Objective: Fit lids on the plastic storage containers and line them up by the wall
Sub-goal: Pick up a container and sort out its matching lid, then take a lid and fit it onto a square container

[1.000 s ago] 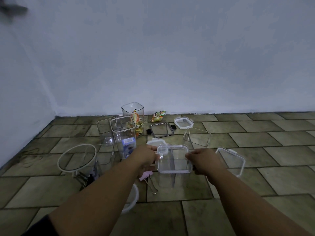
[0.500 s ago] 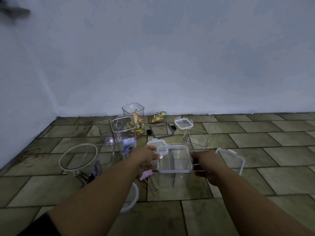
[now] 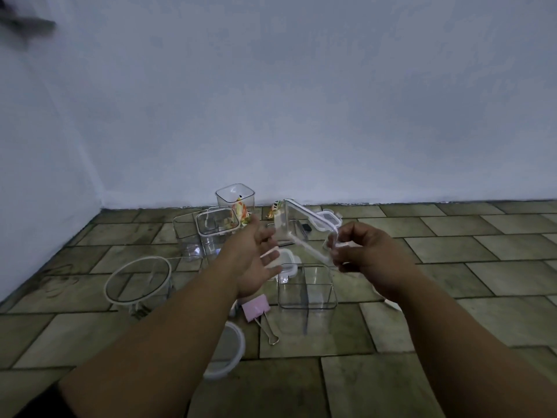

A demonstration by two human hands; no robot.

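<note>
Lying nearest on the tiled floor are a round lid and a pink binder clip. Beyond them an open, divided square container stands between the forearms. Above it the right hand pinches a clear square lid, held tilted in the air. The left hand shows a wide grip, fingers spread beside the lid's edge. Farther off, a round tub and tall containers crowd the wall.
</note>
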